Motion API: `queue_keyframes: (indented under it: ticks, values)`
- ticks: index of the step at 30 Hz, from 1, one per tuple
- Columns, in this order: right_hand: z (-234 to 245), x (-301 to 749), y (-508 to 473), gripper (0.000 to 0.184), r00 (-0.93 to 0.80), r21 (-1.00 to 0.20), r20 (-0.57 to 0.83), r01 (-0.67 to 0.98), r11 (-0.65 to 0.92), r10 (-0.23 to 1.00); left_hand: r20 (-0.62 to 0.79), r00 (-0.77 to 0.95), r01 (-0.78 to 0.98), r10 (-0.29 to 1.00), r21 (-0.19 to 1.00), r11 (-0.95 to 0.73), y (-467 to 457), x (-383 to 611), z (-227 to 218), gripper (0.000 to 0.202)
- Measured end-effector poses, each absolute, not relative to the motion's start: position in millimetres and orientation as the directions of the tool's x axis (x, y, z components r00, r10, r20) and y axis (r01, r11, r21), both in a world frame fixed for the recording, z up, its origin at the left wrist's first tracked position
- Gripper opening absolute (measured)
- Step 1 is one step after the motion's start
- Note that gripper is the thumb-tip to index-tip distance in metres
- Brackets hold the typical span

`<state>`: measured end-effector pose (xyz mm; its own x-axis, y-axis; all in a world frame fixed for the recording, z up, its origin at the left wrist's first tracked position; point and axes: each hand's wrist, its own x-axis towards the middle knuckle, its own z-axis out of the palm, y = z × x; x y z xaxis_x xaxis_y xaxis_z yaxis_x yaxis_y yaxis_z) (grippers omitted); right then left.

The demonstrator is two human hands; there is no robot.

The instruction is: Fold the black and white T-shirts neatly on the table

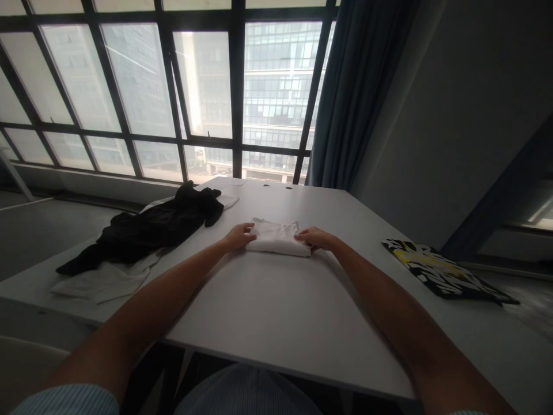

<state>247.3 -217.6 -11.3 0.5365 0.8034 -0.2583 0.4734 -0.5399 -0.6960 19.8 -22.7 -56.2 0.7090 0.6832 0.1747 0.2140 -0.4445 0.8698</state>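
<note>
A white garment (pixel 279 238), folded into a compact rectangle, lies on the white table (pixel 276 305) in front of me. My left hand (pixel 240 237) grips its left edge, thumb on top and fingers along the side. At the opposite edge my right hand (pixel 317 237) pinches the cloth near the right corner, its lower fingers partly hidden. Along the far side of the bundle a collar-like rim stands up slightly.
To the left a black garment (pixel 159 222) is spread loosely over white cloth (pixel 108 281). A folded black, white and yellow patterned garment (pixel 440 268) rests near the table's right edge. Windows (pixel 203 86) and a dark blue curtain (pixel 358 86) stand beyond the table.
</note>
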Motion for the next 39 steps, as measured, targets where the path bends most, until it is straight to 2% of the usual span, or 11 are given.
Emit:
queue_keyframes:
  ticks: [4,9,11,14,17,22,28,35,39]
  values:
    - [-17,247,-211,0.043,0.613,-0.66,-0.151,0.522,-0.541,0.775,0.237,0.717,0.217,0.656,0.818,-0.533,-27,24,-54,0.06]
    - [-24,250,-204,0.035,0.643,-0.619,0.187,0.664,-0.419,0.743,0.427,0.656,0.216,0.622,0.683,-0.697,-27,29,-51,0.056]
    - [-28,252,-202,0.036,0.667,-0.585,0.265,0.685,-0.434,0.696,0.414,0.651,0.255,0.636,0.67,-0.697,-26,31,-51,0.058]
    - [-36,254,-201,0.035,0.69,-0.511,0.215,0.683,-0.523,0.691,0.296,0.68,0.338,0.671,0.685,-0.645,-24,35,-52,0.061]
    - [-40,256,-201,0.04,0.687,-0.471,0.148,0.682,-0.56,0.712,0.249,0.693,0.364,0.676,0.689,-0.627,-24,37,-55,0.055]
    - [-37,257,-200,0.05,0.702,-0.55,0.073,0.621,-0.559,0.708,0.221,0.69,0.366,0.689,0.715,-0.596,-28,36,-57,0.051]
    - [-36,247,-198,0.061,0.647,-0.602,0.12,0.651,-0.463,0.753,0.177,0.663,0.378,0.728,0.76,-0.529,-28,34,-56,0.063]
    - [-43,245,-198,0.06,0.501,-0.566,0.208,0.762,-0.315,0.84,0.26,0.672,0.311,0.694,0.751,-0.582,-35,33,-50,0.054]
    - [-45,244,-200,0.062,0.475,-0.561,0.301,0.789,-0.249,0.827,0.432,0.652,0.242,0.623,0.66,-0.711,-39,28,-43,0.044]
